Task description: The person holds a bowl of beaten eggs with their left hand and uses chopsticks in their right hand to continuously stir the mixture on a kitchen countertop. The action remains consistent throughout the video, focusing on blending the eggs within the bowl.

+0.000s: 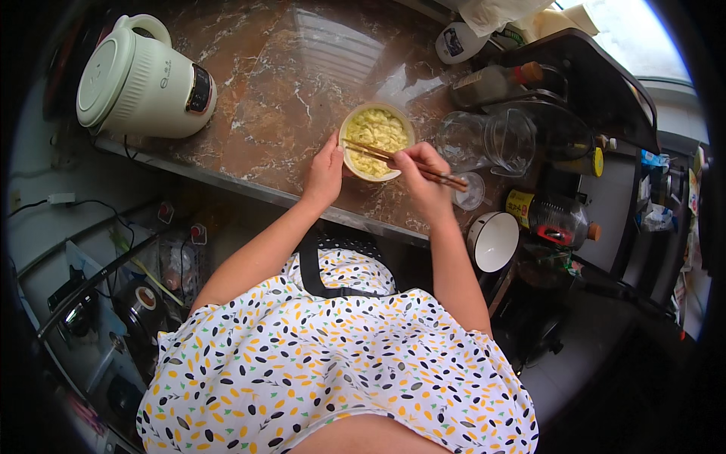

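A cream-rimmed bowl [376, 110] filled with pale yellow, soft-looking food stands on the brown marbled counter [257, 91]. My left hand [325, 166] is wrapped against the bowl's left side, gripping it. My right hand [423, 178] is closed on a pair of wooden chopsticks [452, 181], whose tips lie in the food near the bowl's left rim. Just right of that hand are a small clear glass dish [470, 196] and, lower down, a white bowl with a dark rim [491, 242].
A pale green electric kettle [144, 83] stands at the counter's left. Along the right are a glass jug [488, 144], bottles [548, 223], a white container [457, 41] and a dark rack [597, 72]. The counter's front edge [265, 197] runs before me.
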`<state>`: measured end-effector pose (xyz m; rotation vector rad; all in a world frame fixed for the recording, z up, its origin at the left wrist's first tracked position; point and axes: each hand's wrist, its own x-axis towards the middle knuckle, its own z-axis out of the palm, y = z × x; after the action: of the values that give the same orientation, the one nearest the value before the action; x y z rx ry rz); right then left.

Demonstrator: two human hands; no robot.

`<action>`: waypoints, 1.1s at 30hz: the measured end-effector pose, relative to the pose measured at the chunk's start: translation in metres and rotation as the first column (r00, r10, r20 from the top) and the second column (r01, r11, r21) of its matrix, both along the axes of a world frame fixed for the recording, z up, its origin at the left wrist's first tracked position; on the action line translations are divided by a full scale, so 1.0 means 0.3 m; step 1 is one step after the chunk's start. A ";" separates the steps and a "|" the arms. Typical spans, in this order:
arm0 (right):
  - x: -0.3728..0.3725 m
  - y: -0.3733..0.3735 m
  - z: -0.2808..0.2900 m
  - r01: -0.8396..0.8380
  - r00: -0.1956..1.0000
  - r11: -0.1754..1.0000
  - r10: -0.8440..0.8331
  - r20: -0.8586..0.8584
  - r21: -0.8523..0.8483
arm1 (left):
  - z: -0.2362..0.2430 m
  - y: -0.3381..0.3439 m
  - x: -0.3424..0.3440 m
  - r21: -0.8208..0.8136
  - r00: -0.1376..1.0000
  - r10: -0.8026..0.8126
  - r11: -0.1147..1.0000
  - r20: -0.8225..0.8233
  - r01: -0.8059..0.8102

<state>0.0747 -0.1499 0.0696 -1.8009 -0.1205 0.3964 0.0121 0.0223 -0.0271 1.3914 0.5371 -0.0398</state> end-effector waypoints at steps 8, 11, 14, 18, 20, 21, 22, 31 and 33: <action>0.027 -0.028 0.001 0.126 0.992 0.989 -0.125 -0.012 0.079 | -0.010 0.009 0.001 0.208 0.998 -0.026 0.978 0.065 0.012; 0.009 -0.021 0.001 -0.050 0.996 0.998 0.051 -0.070 0.024 | -0.021 0.025 0.009 0.358 0.993 -0.064 0.933 0.099 0.024; 0.037 -0.046 -0.014 0.018 1.000 0.995 -0.019 -0.001 -0.103 | 0.027 0.046 0.025 0.380 0.992 -0.116 0.921 0.052 0.088; 0.076 -0.109 0.078 -0.043 0.996 0.999 0.040 -0.080 -0.034 | 0.028 0.063 0.034 0.409 0.993 -0.119 0.905 -0.026 0.119; 0.070 -0.116 0.085 -0.126 0.984 0.991 0.118 -0.136 -0.047 | 0.026 0.062 0.036 0.463 0.992 -0.122 0.881 0.028 0.095; 0.065 -0.103 0.064 -0.146 0.982 0.986 0.134 -0.134 -0.081 | 0.026 0.061 0.037 0.489 0.991 -0.124 0.869 0.055 0.081; 0.061 -0.092 0.043 -0.166 0.980 0.979 0.150 -0.134 -0.115 | 0.029 0.062 0.038 0.494 0.990 -0.131 0.864 0.044 0.092; 0.087 -0.120 0.080 -0.106 0.993 0.991 0.101 -0.061 -0.084 | 0.057 0.064 0.041 0.526 0.991 -0.135 0.842 -0.005 0.117; 0.083 -0.125 0.112 -0.267 0.961 0.952 0.253 -0.108 -0.150 | 0.062 0.061 0.041 0.528 0.991 -0.131 0.841 -0.009 0.116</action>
<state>0.0996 -0.1874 0.1032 -1.9312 -0.2730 0.6900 0.0245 0.0407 -0.0084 1.9656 0.4492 0.0266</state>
